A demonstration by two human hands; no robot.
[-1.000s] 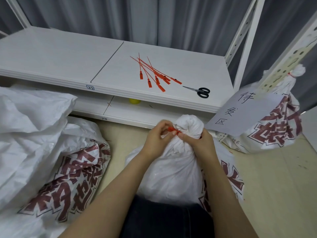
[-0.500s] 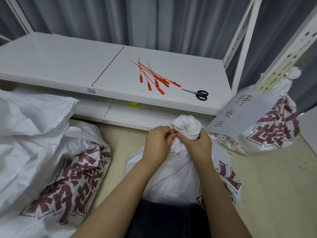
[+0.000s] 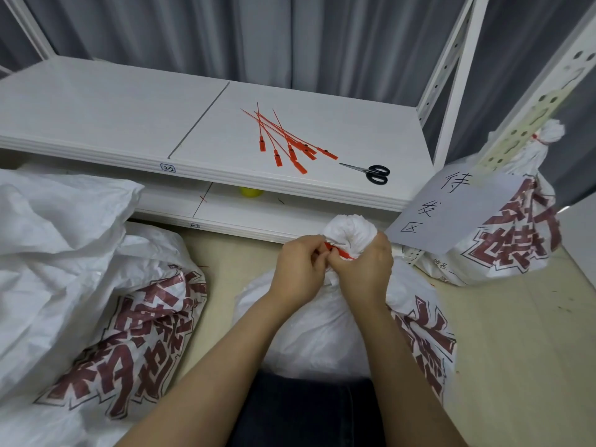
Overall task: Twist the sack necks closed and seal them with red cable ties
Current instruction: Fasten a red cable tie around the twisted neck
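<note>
Both hands were right on the gathered neck of the middle sack (image 3: 322, 324), which stood on the floor at six o'clock from the shelf (image 3: 96, 117). The left hand (image 3: 298, 269) and the right hand (image 3: 364, 272) met with fingers curled, each pinching the red cable tie (image 3: 338, 252) that lay against the neck just under the bunched top. At twelve o'clock from that sack the spare ties (image 3: 287, 140) lay fanned on the shelf with the scissors (image 3: 371, 172) just beside them at their four o'clock, while a tied sack (image 3: 512, 240) leaned at two o'clock behind a paper sign (image 3: 445, 211) and open sacks (image 3: 80, 285) slumped at nine o'clock.
</note>
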